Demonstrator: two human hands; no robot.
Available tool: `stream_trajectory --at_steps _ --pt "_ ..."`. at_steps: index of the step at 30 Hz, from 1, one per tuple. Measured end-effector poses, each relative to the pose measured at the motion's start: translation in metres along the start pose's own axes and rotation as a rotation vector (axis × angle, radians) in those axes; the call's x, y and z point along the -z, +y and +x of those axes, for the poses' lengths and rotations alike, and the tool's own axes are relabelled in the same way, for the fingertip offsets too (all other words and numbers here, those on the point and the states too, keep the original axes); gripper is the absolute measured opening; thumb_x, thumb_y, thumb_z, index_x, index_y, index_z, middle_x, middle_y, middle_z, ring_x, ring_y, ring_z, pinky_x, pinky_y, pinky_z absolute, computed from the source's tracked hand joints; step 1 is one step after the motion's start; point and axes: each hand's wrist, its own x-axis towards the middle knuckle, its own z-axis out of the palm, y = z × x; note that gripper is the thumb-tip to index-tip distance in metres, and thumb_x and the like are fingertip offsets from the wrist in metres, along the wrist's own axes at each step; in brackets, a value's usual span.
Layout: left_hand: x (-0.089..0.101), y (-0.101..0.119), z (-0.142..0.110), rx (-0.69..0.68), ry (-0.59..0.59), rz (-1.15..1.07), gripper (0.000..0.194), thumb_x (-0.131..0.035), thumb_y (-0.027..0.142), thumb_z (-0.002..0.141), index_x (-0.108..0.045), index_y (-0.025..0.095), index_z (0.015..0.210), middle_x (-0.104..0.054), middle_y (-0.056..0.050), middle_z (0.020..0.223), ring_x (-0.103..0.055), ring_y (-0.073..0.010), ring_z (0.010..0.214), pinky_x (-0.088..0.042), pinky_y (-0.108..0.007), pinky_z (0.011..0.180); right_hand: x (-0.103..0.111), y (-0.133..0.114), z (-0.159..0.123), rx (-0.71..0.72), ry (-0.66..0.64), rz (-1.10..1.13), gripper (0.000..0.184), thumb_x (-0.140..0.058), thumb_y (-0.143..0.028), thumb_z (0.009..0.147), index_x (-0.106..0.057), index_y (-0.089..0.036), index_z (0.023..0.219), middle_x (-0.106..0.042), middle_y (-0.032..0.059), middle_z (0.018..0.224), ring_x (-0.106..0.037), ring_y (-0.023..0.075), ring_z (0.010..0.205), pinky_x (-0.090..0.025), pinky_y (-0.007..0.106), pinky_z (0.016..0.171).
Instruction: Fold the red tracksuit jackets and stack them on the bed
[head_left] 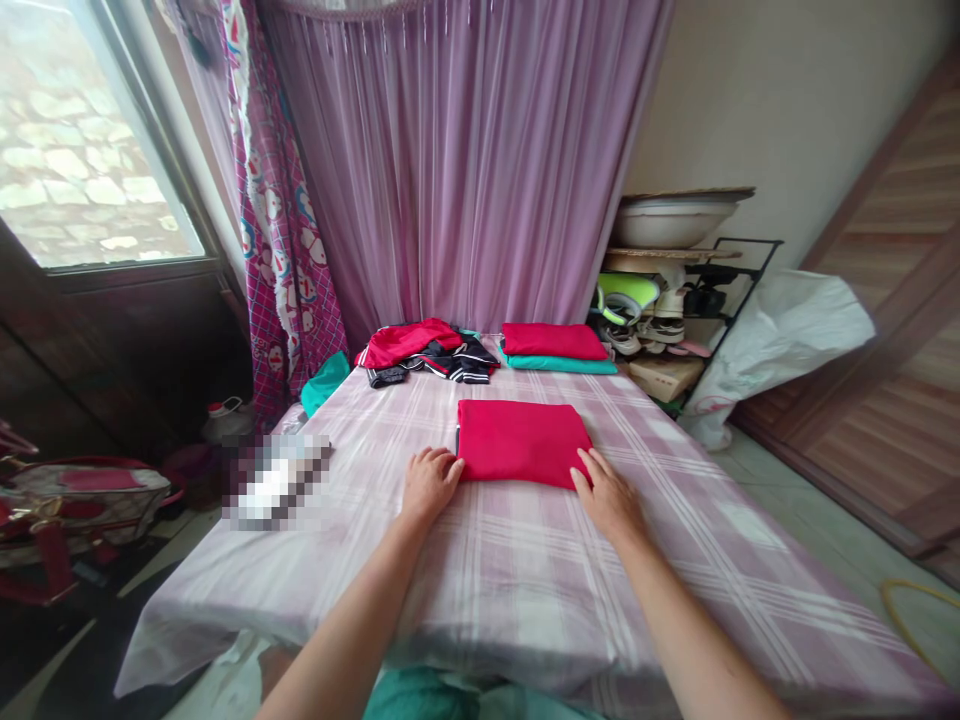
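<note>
A folded red garment (525, 440) lies flat as a neat rectangle on the checked tablecloth (510, 590). A sliver of dark fabric shows at its left edge. My left hand (431, 482) rests at its near left corner, fingers stretched out, with the thumb touching the edge. At the near right corner is my right hand (606, 492), its fingers spread and the fingertips on the red cloth. Neither hand grips anything. Farther back sits a stack with a folded red piece (555, 341) on top of a folded teal piece (559, 363).
A loose heap of red and black clothes (431, 352) lies at the far left of the table. Teal cloth (324, 384) hangs by the left edge. Purple curtains (457, 170) stand behind. To the right are a shoe rack (675, 320) and a white plastic bag (780, 340).
</note>
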Motion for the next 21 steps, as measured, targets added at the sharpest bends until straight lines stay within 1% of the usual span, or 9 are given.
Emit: stream_trajectory --at_steps 5,9,13,17,21 --pt "-0.0011 -0.0012 0.0000 -0.007 -0.008 0.011 0.037 -0.045 0.047 0.096 -0.074 0.025 0.105 -0.070 -0.005 0.123 -0.055 -0.0266 0.122 -0.036 -0.046 0.109 -0.0022 0.0014 0.0004 0.004 0.020 0.023 0.047 -0.039 -0.036 0.097 -0.058 -0.022 0.137 -0.054 0.0103 0.145 -0.060 0.0256 0.119 -0.047 0.041 0.100" --pt "-0.0009 -0.0009 -0.0002 -0.006 -0.003 0.001 0.036 -0.046 0.047 0.095 -0.074 0.026 0.105 -0.070 -0.005 0.123 -0.055 -0.0259 0.122 -0.034 -0.048 0.111 -0.0007 -0.0003 -0.0005 0.008 0.027 0.033 0.046 -0.040 -0.036 0.097 -0.058 -0.024 0.137 -0.054 0.0092 0.145 -0.060 0.0251 0.119 -0.047 0.040 0.098" --pt "0.0006 0.0003 -0.0003 -0.007 0.000 0.008 0.036 -0.046 0.047 0.095 -0.074 0.026 0.103 -0.070 -0.006 0.123 -0.056 -0.0262 0.122 -0.035 -0.049 0.110 0.0020 -0.0032 -0.0014 -0.012 0.013 0.017 0.046 -0.039 -0.036 0.097 -0.058 -0.023 0.137 -0.053 0.0085 0.147 -0.062 0.0253 0.116 -0.047 0.041 0.097" --pt "0.0012 0.0000 0.0002 -0.016 -0.018 0.014 0.035 -0.046 0.046 0.095 -0.073 0.025 0.105 -0.070 -0.006 0.124 -0.056 -0.0264 0.122 -0.036 -0.048 0.109 0.0033 -0.0050 -0.0017 -0.005 0.021 0.019 0.047 -0.038 -0.036 0.097 -0.058 -0.022 0.137 -0.053 0.0087 0.147 -0.061 0.0257 0.117 -0.048 0.041 0.096" --pt "-0.0009 -0.0024 0.0011 -0.035 -0.012 0.013 0.035 -0.047 0.046 0.095 -0.073 0.025 0.105 -0.070 -0.006 0.122 -0.057 -0.0260 0.121 -0.037 -0.045 0.107 0.0029 -0.0053 -0.0012 -0.008 0.023 0.022 0.047 -0.039 -0.035 0.096 -0.058 -0.022 0.137 -0.053 0.0097 0.147 -0.060 0.0258 0.119 -0.047 0.042 0.097"
